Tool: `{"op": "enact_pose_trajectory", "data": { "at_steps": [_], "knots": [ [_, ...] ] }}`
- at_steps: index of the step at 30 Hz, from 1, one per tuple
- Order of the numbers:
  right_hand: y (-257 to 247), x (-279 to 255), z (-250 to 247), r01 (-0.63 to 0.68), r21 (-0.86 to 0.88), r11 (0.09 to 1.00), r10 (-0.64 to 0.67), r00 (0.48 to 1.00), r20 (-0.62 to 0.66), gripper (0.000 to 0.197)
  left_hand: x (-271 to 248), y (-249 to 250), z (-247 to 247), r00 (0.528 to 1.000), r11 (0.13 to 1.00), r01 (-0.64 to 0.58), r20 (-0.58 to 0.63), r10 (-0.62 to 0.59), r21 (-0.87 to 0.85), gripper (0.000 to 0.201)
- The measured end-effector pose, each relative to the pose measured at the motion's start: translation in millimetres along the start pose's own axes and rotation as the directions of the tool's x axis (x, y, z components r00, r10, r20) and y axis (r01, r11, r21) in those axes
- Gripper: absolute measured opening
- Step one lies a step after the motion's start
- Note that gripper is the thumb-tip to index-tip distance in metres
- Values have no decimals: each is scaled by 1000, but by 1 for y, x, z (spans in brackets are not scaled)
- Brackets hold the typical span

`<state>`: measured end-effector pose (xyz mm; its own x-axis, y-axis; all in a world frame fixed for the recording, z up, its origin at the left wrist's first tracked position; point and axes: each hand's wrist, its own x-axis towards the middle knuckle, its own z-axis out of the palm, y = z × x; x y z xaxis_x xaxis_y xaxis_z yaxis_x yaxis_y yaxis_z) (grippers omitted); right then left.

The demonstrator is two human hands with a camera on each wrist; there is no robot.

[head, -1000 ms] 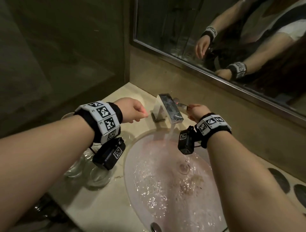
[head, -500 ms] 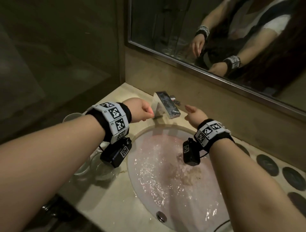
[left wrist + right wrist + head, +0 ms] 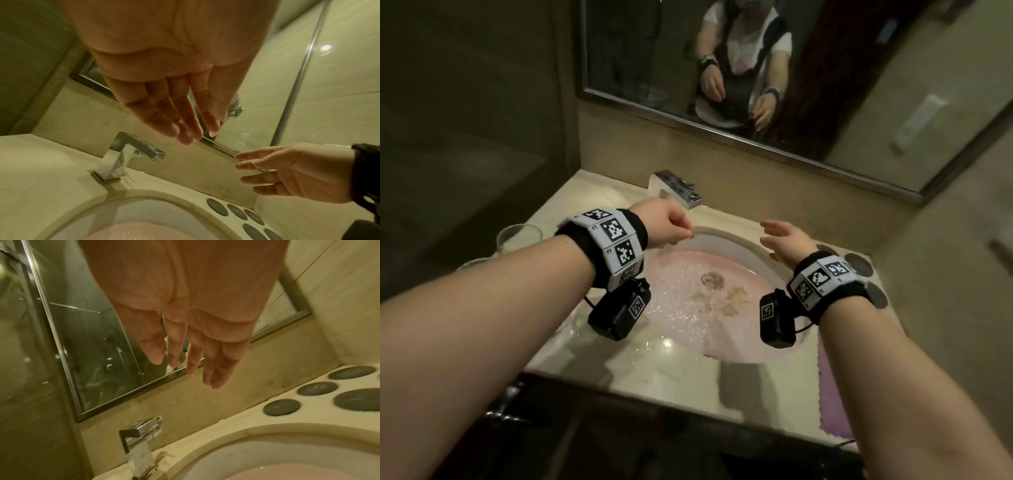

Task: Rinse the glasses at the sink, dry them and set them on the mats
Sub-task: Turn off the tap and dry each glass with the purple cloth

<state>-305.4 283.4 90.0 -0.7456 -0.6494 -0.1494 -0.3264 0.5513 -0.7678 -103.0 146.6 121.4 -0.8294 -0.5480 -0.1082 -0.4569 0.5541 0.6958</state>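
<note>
Both my hands hover empty over the sink (image 3: pixel 726 236), which holds pinkish water. My left hand (image 3: pixel 673 228) hangs above the basin's far left rim with its fingers relaxed; in the left wrist view its fingers (image 3: pixel 180 120) point out almost straight. My right hand (image 3: pixel 779 236) floats open over the far right rim, fingers spread (image 3: pixel 265 175). Clear glasses (image 3: pixel 518 236) stand on the counter to the left, partly hidden behind my left forearm. Dark round mats (image 3: pixel 859 269) lie on the counter right of the sink.
A square chrome faucet (image 3: pixel 676 190) stands behind the basin with no water running from it. A purple cloth (image 3: pixel 835 394) lies at the counter's front right. A mirror (image 3: pixel 825 85) covers the back wall, and walls close in on both sides.
My right hand let go of the faucet lever and the stream stopped. Both hands drew back from the faucet over the basin, and my head pulled back and up.
</note>
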Motion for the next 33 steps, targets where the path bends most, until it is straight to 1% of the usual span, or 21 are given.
{"op": "enact_pose_trajectory", "data": {
  "at_steps": [5, 10, 12, 15, 18, 20, 22, 25, 27, 30, 32, 33],
  "knots": [
    [25, -57, -17, -41, -3, 999, 40, 997, -68, 40, -26, 3, 20, 996, 994, -66, 52, 71, -87, 14],
    [48, -92, -37, -90, 14, 996, 91, 989, -119, 38, -38, 16, 37, 991, 990, -114, 60, 118, -78, 15],
    [60, -99, -45, -117, 9, 993, 117, 983, -139, 38, -38, 21, 46, 990, 991, -123, 66, 127, -61, 10],
    [83, -101, -55, -167, -89, 982, 155, 980, -124, 39, -35, 28, 61, 989, 992, -123, 81, 124, -15, 9],
    [110, -100, -62, -244, -202, 948, 230, 969, -91, 40, -31, 41, 79, 987, 991, -136, 86, 135, 10, 11],
    [129, -99, -68, -301, -257, 919, 292, 954, -74, 41, -26, 52, 95, 987, 991, -135, 94, 133, 18, 13],
    [150, -96, -77, -354, -289, 890, 353, 934, -57, 41, -19, 62, 112, 986, 991, -132, 102, 129, 28, 11],
    [179, -88, -96, -397, -336, 854, 409, 912, -35, 42, -6, 79, 139, 987, 992, -119, 115, 113, 50, 7],
    [193, -84, -104, -402, -381, 832, 428, 904, -20, 45, 0, 88, 154, 988, 990, -120, 110, 111, 70, 8],
    [211, -78, -113, -365, -417, 832, 402, 916, -1, 52, 12, 103, 180, 985, 992, -112, 139, 103, 60, 8],
    [224, -73, -114, -316, -473, 823, 363, 932, 8, 62, 21, 110, 197, 985, 991, -101, 151, 86, 92, 9],
    [230, -72, -114, -298, -529, 795, 361, 932, 18, 68, 25, 113, 205, 986, 990, -92, 150, 75, 106, 11]
  ]
}}
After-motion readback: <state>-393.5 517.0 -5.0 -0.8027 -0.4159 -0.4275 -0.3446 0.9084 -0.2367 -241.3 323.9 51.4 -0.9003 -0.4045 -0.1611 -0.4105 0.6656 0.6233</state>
